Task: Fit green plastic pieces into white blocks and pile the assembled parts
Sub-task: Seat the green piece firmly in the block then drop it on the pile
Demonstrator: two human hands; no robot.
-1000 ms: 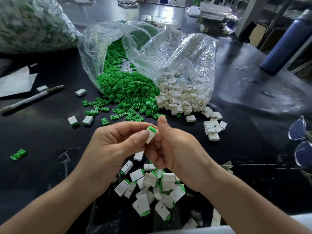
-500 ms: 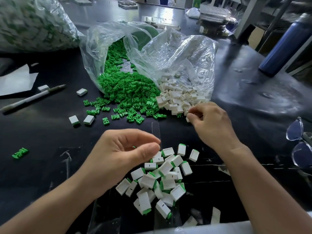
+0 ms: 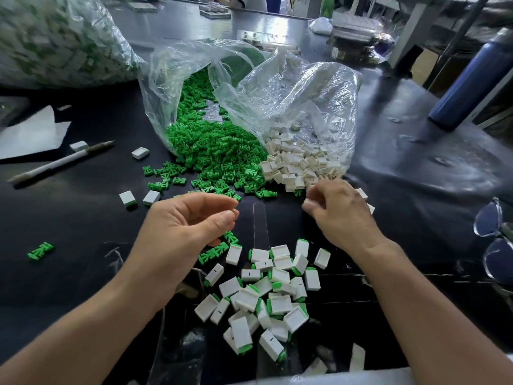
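Observation:
A heap of green plastic pieces (image 3: 211,154) spills from a clear bag onto the black table. Beside it, white blocks (image 3: 299,162) spill from a second clear bag (image 3: 291,101). A pile of assembled white-and-green parts (image 3: 266,295) lies near the table's front edge between my forearms. My right hand (image 3: 338,215) sits at the near edge of the white heap and pinches a white block (image 3: 307,202) in its fingertips, mostly hidden. My left hand (image 3: 188,226) hovers just short of the green heap, fingers loosely curled, holding nothing. A few green pieces (image 3: 219,251) lie under it.
A pen (image 3: 61,162) and white paper (image 3: 30,134) lie at the left. Two assembled parts (image 3: 127,197) and a stray green piece (image 3: 40,250) sit apart. A large filled bag (image 3: 55,37) is at back left, a blue bottle (image 3: 469,81) and glasses (image 3: 494,240) at right.
The assembled part both hands held a second ago is gone from them. My right hand reached to the white heap and took a block. My left hand moved forward toward the green pieces.

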